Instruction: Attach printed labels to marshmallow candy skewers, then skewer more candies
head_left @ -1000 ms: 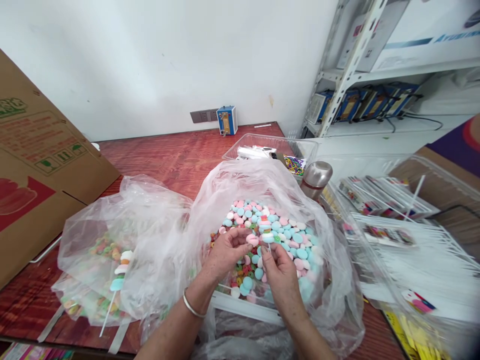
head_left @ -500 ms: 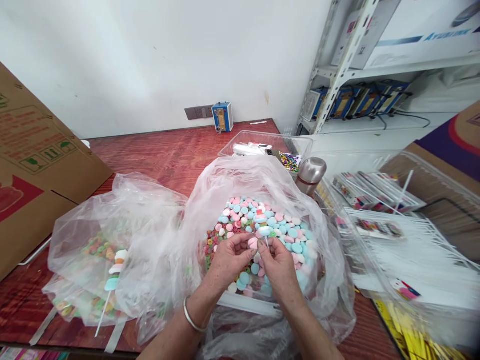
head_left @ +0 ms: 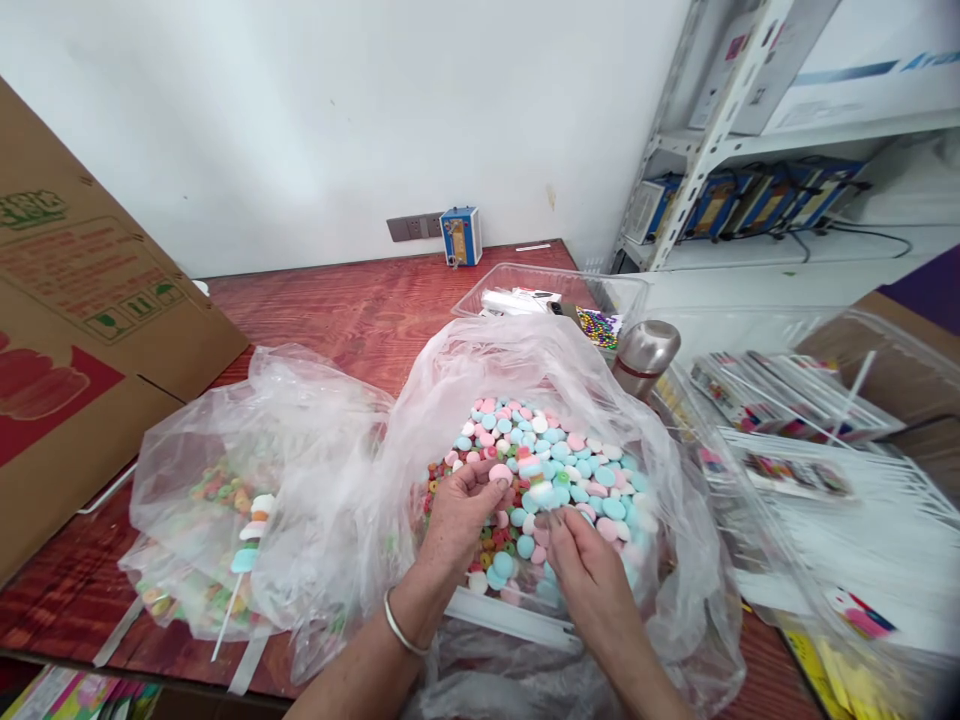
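My left hand (head_left: 463,510) pinches a round pink candy (head_left: 500,474) between thumb and fingers above a bag-lined tub. My right hand (head_left: 581,545) is closed at the lower end of a candy skewer (head_left: 538,492); the stick itself is mostly hidden by the fingers. Pink, white and blue pieces are threaded on the skewer, somewhat blurred. Below both hands lie many pink, blue and white candies (head_left: 600,478), with small red and green rings at the left. The clear plastic bag (head_left: 450,365) spreads around them.
On a second bag (head_left: 300,400) at the left lies another candy skewer (head_left: 244,560). A carton (head_left: 105,300) stands beyond it. A steel flask (head_left: 646,355) stands behind the candies. At the right, a clear bin (head_left: 720,500) holds white sticks (head_left: 840,520) and packets.
My hands have moved apart, with the pink candy staying in the left and the skewer in the right. The whole view has shifted slightly, so things appear farther right.
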A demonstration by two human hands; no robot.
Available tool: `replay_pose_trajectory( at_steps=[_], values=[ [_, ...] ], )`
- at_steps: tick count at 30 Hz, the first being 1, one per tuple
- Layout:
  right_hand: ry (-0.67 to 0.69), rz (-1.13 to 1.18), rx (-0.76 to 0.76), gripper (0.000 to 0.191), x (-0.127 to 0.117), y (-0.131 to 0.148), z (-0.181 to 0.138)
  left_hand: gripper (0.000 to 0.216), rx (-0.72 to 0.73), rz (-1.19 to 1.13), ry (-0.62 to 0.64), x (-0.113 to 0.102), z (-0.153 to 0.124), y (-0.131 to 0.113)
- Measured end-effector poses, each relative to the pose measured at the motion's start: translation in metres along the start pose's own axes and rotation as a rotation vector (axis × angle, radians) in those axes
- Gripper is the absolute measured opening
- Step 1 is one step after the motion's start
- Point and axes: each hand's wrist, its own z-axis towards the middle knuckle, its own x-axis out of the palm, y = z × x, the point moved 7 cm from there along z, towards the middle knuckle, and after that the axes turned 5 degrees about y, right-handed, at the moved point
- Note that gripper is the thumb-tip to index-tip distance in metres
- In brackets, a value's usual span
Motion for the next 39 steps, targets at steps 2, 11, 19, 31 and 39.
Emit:
replay_pose_trajectory(
  at_steps=[2, 11, 19, 31, 39],
  values=[
    [0.062, -0.092, -0.019, 0.034, 0.0, -0.001, -0.015, 0.036, 0.019, -0.027, -0.041, -0.004, 0.0, -0.006],
    [0.133, -0.044, 0.063, 0.038, 0.004, -0.007, -0.03, 0.039, 0.012, -0.005, 0.048, 0.004, -0.006, -0.009],
    [0.224, 0.216, 0.177, 0.039, 0.018, -0.027, -0.038, 0.033, 0.047, 0.0, 0.019, -0.002, -0.003, -0.009],
    [0.229, 0.391, 0.265, 0.043, 0.025, -0.028, -0.038, 0.036, 0.046, 0.161, 0.045, 0.001, -0.005, -0.008],
    [0.145, 0.442, 0.276, 0.041, 0.028, -0.027, -0.04, 0.025, 0.073, 0.162, 0.08, 0.008, -0.007, -0.004]
  ],
)
